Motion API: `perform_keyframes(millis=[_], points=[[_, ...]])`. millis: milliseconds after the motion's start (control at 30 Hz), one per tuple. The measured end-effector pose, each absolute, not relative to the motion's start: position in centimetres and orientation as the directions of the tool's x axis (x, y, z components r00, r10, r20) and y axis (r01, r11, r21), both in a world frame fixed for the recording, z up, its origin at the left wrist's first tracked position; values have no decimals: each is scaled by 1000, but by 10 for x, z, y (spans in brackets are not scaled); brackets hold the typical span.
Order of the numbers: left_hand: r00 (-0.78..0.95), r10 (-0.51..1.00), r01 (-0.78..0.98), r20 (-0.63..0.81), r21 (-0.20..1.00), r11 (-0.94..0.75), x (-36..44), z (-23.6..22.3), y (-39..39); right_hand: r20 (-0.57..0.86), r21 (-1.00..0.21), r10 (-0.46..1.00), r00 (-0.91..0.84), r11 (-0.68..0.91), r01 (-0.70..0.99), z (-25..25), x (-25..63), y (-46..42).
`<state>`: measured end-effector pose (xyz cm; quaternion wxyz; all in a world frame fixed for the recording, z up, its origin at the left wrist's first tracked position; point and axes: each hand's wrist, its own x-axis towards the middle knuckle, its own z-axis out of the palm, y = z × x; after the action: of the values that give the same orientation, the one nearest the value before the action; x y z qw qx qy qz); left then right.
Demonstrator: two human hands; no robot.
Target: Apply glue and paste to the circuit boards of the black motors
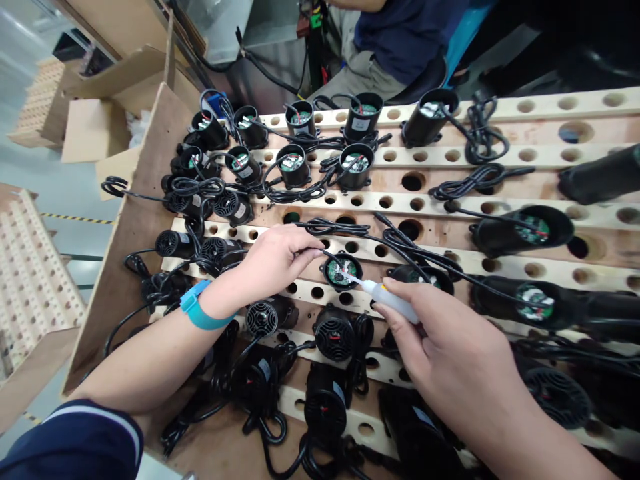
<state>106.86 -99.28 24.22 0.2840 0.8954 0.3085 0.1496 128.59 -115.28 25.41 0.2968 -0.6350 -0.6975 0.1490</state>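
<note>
My right hand [445, 347] grips a small translucent glue bottle [397, 301] with a thin nozzle. The nozzle tip reaches into an open black cylindrical housing [342, 285], over the green circuit board [345, 267] inside. White patches show on that board. My left hand [280, 260], with a teal wristband above it, pinches a black cable [333, 256] at the housing's upper left edge. Fingertips of the left hand are closed on the cable. Whether the nozzle touches the board I cannot tell.
Wooden strips with round holes [390, 155] hold several black housings [355, 167] with coiled cables [345, 227]. Grille-topped units [334, 333] stand nearer me. A tall wooden side panel [135, 180] rises at left, cardboard boxes [95, 130] beyond. A seated person [400, 47] is across the rack.
</note>
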Motion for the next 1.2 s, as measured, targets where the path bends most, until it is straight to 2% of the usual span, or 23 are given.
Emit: perform_keyframes(millis=[567, 1200], points=[[759, 642, 463, 104, 607, -646, 1069, 241, -993, 224, -589, 974, 15, 123, 799, 258, 1285, -1159], [762, 642, 473, 90, 599, -646, 1068, 242, -994, 220, -583, 975, -24, 152, 798, 259, 1280, -1161]])
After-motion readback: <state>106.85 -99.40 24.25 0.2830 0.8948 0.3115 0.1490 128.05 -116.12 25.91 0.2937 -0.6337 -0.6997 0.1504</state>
